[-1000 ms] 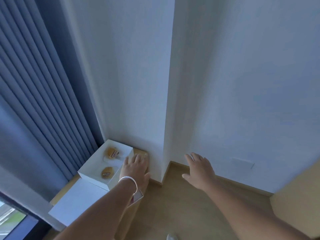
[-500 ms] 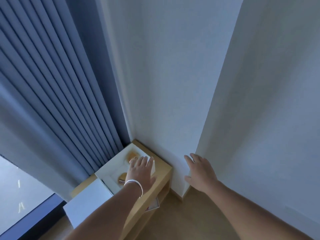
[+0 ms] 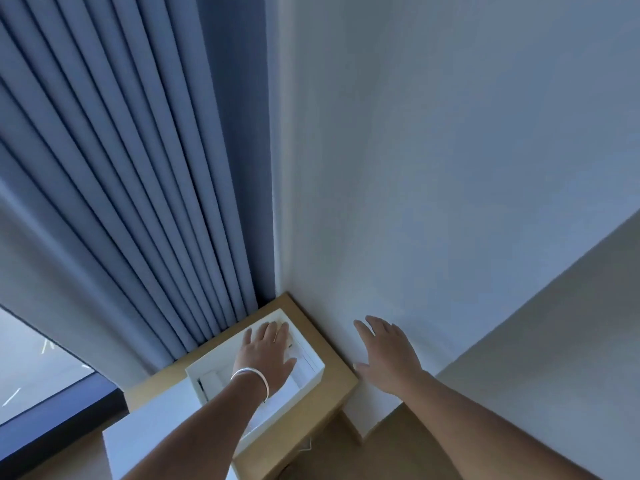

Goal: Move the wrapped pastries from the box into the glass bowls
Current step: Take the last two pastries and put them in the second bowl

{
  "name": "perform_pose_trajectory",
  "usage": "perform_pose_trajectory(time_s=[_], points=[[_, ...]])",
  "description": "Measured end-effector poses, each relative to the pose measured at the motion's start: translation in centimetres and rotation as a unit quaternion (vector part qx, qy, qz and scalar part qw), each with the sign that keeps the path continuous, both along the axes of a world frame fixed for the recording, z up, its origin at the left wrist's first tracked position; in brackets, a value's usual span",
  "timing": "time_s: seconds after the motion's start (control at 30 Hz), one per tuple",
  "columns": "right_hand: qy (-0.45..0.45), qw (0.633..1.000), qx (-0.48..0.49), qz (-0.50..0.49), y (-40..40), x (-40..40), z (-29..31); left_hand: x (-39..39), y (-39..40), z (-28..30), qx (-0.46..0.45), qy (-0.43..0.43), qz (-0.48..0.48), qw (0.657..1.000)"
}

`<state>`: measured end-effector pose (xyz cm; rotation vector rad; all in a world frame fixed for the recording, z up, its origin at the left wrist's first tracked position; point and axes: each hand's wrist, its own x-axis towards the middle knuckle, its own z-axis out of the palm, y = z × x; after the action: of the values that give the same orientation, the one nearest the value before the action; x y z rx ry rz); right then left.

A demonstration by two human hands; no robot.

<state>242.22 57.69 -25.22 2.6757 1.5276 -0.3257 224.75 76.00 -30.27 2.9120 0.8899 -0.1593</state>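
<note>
Nearest the camera, both forearms reach fwd; a white lid or sheet (image 3: 149, 434) lies at the front of the small wooden side table (image 3: 337, 370). The left hand (image 3: 265, 355), thin white bracelet (image 3: 251, 377) at the wrist, is inside the open white box (image 3: 313, 379), fingers spread flat, palm down over the far end, holding nothing as far as can be seen. The wrapped pastries are hidden under that hand, so their exact spot can't be told. The right hand (image 3: 384, 355) hovers wide open beside the table, near the white wall (image 3: 450, 168), empty. Behind stand blue-grey curtains (image 3: 121, 168). Step in hand, prob.: reaching in for a pastry. Next move needs fingers curled round a wrapper w/o crushing, then a carry to the glass bowls, which aren't in view. No readable labels or writing.
</note>
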Motion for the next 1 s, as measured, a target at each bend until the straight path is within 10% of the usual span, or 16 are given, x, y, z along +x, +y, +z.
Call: perform_pose_trajectory(time_s=[1.0], points=[[0.078,0.944,-0.117,0.297,20.9,-2.1,-11.5,-7.9,5.0,-8.8,-0.175,0.037,0.283,0.942]])
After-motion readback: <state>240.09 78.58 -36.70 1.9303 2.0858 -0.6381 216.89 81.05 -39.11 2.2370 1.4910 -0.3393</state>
